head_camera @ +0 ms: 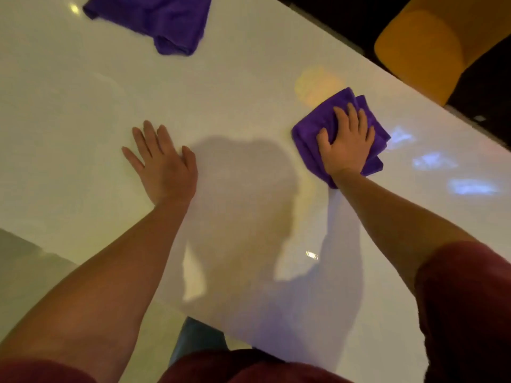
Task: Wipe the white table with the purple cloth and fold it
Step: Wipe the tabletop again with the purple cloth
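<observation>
A glossy white table (83, 120) fills most of the view. My right hand (345, 142) presses flat on a bunched purple cloth (312, 128) near the table's right edge, fingers spread over it. My left hand (163, 164) lies flat on the bare table surface to the left, fingers apart, holding nothing. A second purple cloth (160, 20) lies crumpled and untouched at the far left of the table.
A yellow chair (431, 48) stands beyond the table's right edge against a dark floor. The table's near edge runs across the lower left. My shadow falls on the table between my arms.
</observation>
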`<state>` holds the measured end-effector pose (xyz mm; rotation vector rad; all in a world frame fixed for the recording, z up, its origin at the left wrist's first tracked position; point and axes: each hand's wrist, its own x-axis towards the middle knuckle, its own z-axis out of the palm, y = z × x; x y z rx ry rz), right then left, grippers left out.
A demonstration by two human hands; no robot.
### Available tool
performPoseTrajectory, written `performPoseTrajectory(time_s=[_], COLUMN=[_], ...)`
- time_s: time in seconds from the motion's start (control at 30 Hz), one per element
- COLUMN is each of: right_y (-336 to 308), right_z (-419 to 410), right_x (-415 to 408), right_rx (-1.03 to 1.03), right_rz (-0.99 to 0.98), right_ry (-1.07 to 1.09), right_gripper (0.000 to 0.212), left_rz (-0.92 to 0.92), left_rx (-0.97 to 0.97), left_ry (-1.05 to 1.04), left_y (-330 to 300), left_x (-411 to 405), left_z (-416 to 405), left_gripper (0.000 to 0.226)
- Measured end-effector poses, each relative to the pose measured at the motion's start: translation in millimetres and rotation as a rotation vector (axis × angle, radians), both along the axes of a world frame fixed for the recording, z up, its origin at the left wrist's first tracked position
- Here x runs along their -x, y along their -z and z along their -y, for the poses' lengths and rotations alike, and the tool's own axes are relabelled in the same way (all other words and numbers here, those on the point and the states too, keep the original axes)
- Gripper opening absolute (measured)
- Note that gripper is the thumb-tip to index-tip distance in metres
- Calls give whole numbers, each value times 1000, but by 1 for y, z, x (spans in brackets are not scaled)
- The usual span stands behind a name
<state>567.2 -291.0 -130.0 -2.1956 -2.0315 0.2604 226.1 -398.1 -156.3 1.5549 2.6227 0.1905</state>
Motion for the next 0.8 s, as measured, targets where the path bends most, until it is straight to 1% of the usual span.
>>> performPoseTrajectory(time_s=[0.1,0.2,0.3,0.4,0.53,0.6,0.7,0.8], right_y=[6,4,1,-3,0,3,6,8], right_z=[-49,-53,-1,87,212,253,261,226], right_x=[-1,-2,-10,-31,-84,-116,-148,-160], right_rx=[1,17,38,89,89,86,88,66], right_rz=[18,13,14,-6,16,43,30,23], right_ry=[60,56,-69,-208,-286,-307,-361,-362], right_gripper=[68,71,76,81,78,76,74,73], left_rz=[-13,-4,5,18,-22,-13,34,115], left_rx=[-32,-37,-39,-62,-97,-112,-99,-30], left_ry=[-10,-18,-16,-17,-85,-98,78,218], left_y=[3,-1,-4,-7,-18,-25,-30,-26], left_x=[0,-3,-7,-10,-24,-47,-116,-196], left_z=[-1,-3,0,2,12,19,33,50], left_gripper=[63,65,67,66,52,50,55,61])
